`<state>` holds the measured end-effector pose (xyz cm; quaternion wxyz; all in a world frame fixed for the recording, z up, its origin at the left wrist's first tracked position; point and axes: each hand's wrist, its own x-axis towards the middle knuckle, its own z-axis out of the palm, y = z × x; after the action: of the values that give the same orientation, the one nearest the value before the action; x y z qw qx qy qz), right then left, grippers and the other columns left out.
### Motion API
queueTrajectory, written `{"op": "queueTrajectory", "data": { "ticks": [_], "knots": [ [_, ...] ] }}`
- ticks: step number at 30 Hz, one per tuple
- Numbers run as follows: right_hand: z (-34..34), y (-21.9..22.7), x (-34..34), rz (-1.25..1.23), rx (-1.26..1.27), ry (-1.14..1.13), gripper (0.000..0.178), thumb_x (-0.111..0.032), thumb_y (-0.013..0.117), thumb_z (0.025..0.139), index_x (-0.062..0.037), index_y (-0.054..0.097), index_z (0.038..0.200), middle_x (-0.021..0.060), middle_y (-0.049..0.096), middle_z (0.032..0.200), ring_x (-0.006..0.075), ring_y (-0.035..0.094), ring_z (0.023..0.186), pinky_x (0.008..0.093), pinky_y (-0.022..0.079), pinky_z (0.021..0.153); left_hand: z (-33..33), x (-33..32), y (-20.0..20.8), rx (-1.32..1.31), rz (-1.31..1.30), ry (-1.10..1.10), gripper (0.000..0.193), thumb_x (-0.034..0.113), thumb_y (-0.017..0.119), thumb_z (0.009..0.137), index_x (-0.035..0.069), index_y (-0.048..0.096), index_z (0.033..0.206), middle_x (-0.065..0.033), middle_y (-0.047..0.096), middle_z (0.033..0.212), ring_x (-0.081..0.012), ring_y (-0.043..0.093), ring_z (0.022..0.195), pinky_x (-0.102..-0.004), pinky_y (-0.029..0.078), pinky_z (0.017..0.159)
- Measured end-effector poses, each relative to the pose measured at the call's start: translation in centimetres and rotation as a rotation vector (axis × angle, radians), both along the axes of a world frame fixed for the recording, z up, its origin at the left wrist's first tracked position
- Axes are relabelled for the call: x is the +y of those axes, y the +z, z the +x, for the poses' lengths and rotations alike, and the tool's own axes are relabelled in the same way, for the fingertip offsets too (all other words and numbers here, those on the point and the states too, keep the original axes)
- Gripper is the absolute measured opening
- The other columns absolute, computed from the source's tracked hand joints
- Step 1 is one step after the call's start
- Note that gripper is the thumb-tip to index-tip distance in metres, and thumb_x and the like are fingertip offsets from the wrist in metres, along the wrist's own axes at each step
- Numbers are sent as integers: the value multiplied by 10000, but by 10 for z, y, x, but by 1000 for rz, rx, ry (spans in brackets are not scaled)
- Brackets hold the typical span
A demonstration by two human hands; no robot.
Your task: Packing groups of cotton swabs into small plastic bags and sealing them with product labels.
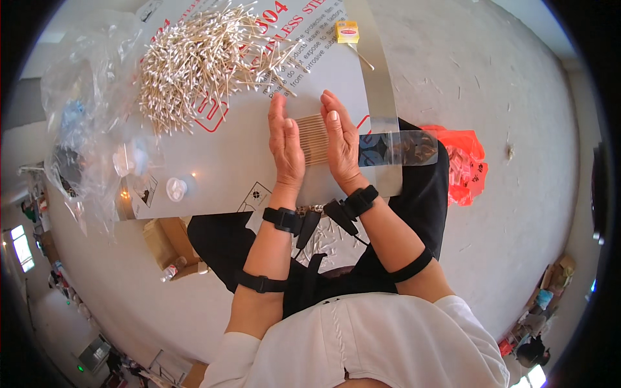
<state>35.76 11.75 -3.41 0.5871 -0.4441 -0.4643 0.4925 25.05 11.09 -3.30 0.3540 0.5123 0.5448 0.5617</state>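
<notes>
Sheet: a grey metal sheet point(226, 161) with red print serves as the work surface and lies under both hands.
Bag: a crumpled clear plastic bag point(84, 110) sits far to the left of the fingers, over the sheet's left edge.
Pile: a loose heap of cotton swabs point(194, 58) spreads beyond the left fingertips, up and to the left.
Red bag: a red plastic bag point(462, 165) lies on the floor well to the right of the right fingers.
Left hand: the left hand point(286, 145) stands on edge, palm facing right, fingers straight and held together, pressing one end of the bundle.
Right hand: the right hand point(341, 145) mirrors it, palm facing left, fingers straight and together, against the other end.
Bundle: a neat row of swabs point(314, 137) lies squeezed between the two palms, just below the fingertips.
Tube: a clear container point(404, 147), perhaps with dark contents, lies just right of the right fingers.
Cap: a small white cap point(176, 188) rests left of the left wrist.
Box: a small yellow box point(347, 31) sits beyond the right fingertips.
</notes>
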Motion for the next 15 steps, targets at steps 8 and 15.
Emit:
{"op": "queueTrajectory", "data": {
  "ticks": [8,15],
  "knots": [
    [2,2,-2,-78,198,-57,432,-253,417,1062,52,490,1358,149,460,1443,220,441,1335,347,352,1138,-12,-2,1,-283,23,29,564,314,391,1049,-55,317,1471,-197,338,1527,-289,310,1429,-423,215,1189],
    [48,3,-24,-172,165,-85,341,-171,499,1034,52,560,1284,121,623,1215,186,590,1142,311,463,1029,-38,-53,0,202,34,68,479,179,449,1024,-28,372,1448,-174,397,1499,-308,377,1393,-416,289,1157]
  ]
}}
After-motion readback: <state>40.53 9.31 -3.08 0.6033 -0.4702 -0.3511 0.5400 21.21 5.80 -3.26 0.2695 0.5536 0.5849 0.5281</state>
